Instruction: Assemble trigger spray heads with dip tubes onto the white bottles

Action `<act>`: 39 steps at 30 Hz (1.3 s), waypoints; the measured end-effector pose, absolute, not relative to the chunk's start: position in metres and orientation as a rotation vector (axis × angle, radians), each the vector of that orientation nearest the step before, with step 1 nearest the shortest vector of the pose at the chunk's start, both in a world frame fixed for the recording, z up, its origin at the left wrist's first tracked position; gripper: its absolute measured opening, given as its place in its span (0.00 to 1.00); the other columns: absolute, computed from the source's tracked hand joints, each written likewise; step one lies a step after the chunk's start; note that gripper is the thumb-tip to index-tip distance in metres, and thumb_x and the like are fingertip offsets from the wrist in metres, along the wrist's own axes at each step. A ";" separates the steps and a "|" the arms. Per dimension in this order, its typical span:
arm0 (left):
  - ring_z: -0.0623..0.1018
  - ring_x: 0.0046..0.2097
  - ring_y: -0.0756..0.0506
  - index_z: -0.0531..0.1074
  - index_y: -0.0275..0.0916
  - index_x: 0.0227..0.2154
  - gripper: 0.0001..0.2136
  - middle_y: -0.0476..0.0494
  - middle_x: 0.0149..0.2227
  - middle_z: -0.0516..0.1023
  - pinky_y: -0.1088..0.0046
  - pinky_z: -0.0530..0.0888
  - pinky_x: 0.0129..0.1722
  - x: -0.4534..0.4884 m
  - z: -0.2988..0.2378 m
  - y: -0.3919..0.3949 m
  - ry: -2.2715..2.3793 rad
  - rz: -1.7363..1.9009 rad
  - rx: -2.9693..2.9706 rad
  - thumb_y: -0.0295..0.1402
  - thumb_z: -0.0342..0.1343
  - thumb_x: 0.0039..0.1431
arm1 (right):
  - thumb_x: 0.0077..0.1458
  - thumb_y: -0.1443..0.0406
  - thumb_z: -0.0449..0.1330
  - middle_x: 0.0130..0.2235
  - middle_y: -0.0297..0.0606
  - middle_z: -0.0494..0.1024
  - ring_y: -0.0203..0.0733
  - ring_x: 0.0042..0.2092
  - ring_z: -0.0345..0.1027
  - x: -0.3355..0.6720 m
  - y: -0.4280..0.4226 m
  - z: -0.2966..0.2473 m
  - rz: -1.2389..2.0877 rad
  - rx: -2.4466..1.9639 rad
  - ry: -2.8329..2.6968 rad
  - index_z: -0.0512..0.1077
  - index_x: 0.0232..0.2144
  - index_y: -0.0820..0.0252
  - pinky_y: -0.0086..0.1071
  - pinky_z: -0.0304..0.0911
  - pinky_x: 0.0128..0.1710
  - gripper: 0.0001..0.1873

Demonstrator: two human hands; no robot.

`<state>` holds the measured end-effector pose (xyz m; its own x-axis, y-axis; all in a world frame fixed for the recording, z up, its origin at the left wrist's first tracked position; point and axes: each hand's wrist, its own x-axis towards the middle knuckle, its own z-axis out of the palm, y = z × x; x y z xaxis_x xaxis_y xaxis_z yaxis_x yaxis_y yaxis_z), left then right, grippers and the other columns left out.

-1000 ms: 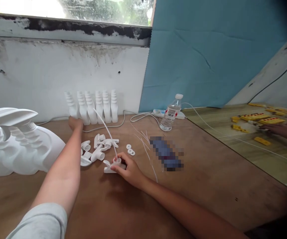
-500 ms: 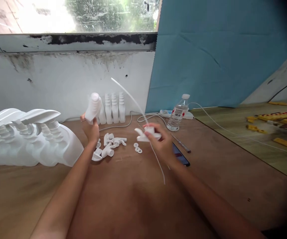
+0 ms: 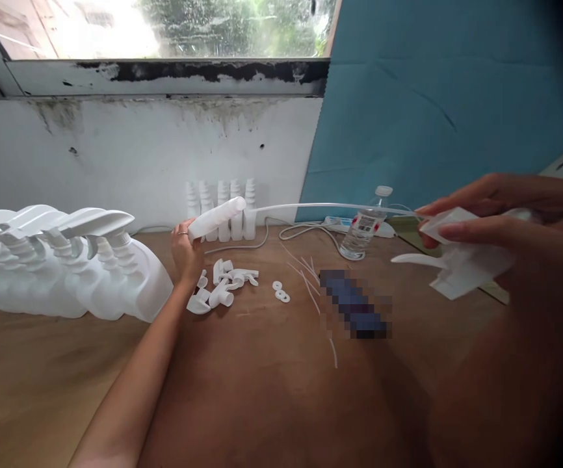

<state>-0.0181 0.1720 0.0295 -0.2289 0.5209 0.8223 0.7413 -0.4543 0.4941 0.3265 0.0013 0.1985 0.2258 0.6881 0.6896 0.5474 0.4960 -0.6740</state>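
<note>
A white plastic bottle (image 3: 213, 220) lies tilted in my left hand (image 3: 184, 257), its mouth turned to the right. My right hand (image 3: 500, 227), close to the camera, is closed around a white trigger spray head (image 3: 461, 253). From that head a thin white dip tube (image 3: 330, 206) stretches left, and its free end is at the bottle's mouth; whether it has entered cannot be made out. Below the bottle lies a heap of loose white spray-head parts (image 3: 223, 292). A few white ring washers (image 3: 280, 294) and several thin tubes (image 3: 334, 351) rest on the table.
Several white bottles (image 3: 236, 224) stand by the wall. At left is a row of white bottles with spray heads (image 3: 71, 279). A clear water bottle (image 3: 359, 231) stands near a power strip (image 3: 337, 223) and cable. A blurred-out dark phone-like object (image 3: 354, 305) lies at centre right.
My right hand has moved right and toward the camera with the spray head, swinging the tube level. My left hand has tipped the bottle over to the right.
</note>
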 end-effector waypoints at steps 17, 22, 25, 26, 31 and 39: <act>0.70 0.52 0.40 0.69 0.40 0.49 0.16 0.43 0.50 0.73 0.61 0.63 0.56 0.020 0.068 0.137 -1.337 -1.488 -2.178 0.23 0.48 0.59 | 0.49 0.62 0.67 0.45 0.35 0.77 0.29 0.26 0.66 0.290 0.049 0.172 0.681 -0.984 -1.617 0.73 0.43 0.49 0.23 0.59 0.18 0.17; 0.75 0.40 0.42 0.71 0.42 0.43 0.13 0.46 0.39 0.77 0.69 0.70 0.35 0.027 0.088 0.114 -1.595 -1.264 -2.634 0.26 0.55 0.53 | 0.49 0.48 0.64 0.49 0.42 0.75 0.28 0.25 0.65 0.286 0.057 0.170 1.112 -0.790 -1.479 0.77 0.32 0.59 0.24 0.59 0.16 0.20; 0.74 0.30 0.46 0.70 0.41 0.38 0.10 0.48 0.33 0.75 0.73 0.66 0.25 0.023 0.099 0.102 -1.818 -1.076 -2.950 0.31 0.57 0.51 | 0.43 0.46 0.67 0.52 0.42 0.73 0.30 0.29 0.67 0.292 0.056 0.173 1.240 -0.694 -1.531 0.78 0.40 0.57 0.24 0.60 0.19 0.27; 0.74 0.30 0.46 0.69 0.41 0.37 0.10 0.49 0.32 0.74 0.74 0.66 0.25 0.021 0.102 0.099 -1.829 -1.010 -3.055 0.33 0.58 0.51 | 0.41 0.50 0.70 0.51 0.41 0.74 0.30 0.29 0.67 0.293 0.056 0.172 1.222 -0.703 -1.541 0.77 0.41 0.57 0.25 0.61 0.19 0.26; 0.74 0.37 0.45 0.68 0.40 0.34 0.13 0.50 0.36 0.73 0.75 0.67 0.31 0.016 0.107 0.095 -1.672 -0.496 -3.369 0.36 0.63 0.45 | 0.44 0.63 0.71 0.33 0.38 0.79 0.29 0.20 0.61 0.280 0.064 0.157 1.032 -0.807 -1.521 0.77 0.33 0.60 0.27 0.57 0.15 0.12; 0.73 0.45 0.40 0.69 0.41 0.41 0.19 0.48 0.42 0.74 0.72 0.69 0.38 0.020 0.094 0.105 -1.655 -0.236 -3.406 0.36 0.62 0.44 | 0.46 0.59 0.70 0.40 0.38 0.81 0.45 0.41 0.75 0.243 0.077 0.131 0.998 -0.716 -1.438 0.74 0.41 0.58 0.37 0.73 0.38 0.20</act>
